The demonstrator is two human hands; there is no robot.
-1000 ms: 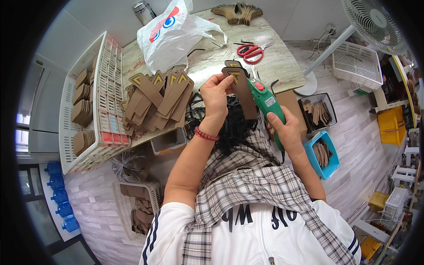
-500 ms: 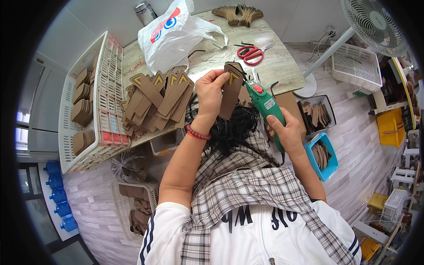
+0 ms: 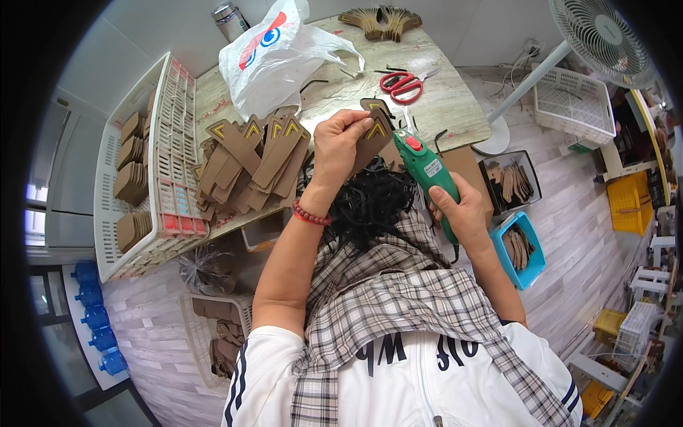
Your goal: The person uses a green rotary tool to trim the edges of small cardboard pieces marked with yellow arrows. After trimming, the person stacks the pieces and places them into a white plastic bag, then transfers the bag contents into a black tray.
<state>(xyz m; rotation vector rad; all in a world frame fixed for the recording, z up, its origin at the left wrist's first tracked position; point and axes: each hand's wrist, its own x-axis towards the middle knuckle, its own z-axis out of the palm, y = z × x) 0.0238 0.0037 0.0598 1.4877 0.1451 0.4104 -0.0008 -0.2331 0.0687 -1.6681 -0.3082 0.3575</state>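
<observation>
Between the thumb and fingers of my left hand (image 3: 337, 146) is a brown strap piece (image 3: 371, 146) marked with a yellow chevron. A second brown end with a chevron shows just behind it. My right hand (image 3: 461, 210) is wrapped round a green electric cutter (image 3: 425, 165) with a red button, its tip close to the right edge of the strap piece. Black trimmings (image 3: 366, 206) lie heaped on my lap below. To the left of my left hand, a loose pile of similar brown pieces (image 3: 249, 160) rests at the table edge.
On the table (image 3: 448, 92) are red-handled scissors (image 3: 403, 87), a white plastic bag (image 3: 274, 67) and fanned brown pieces (image 3: 380, 23). A white crate (image 3: 110, 206) borders the left; a blue bin (image 3: 535, 252) and a fan (image 3: 601, 35) stand to the right.
The strap piece in my left hand has tilted and swung, and a second chevron end now shows behind it. My left wrist has shifted slightly left; the cutter stays nearly in place.
</observation>
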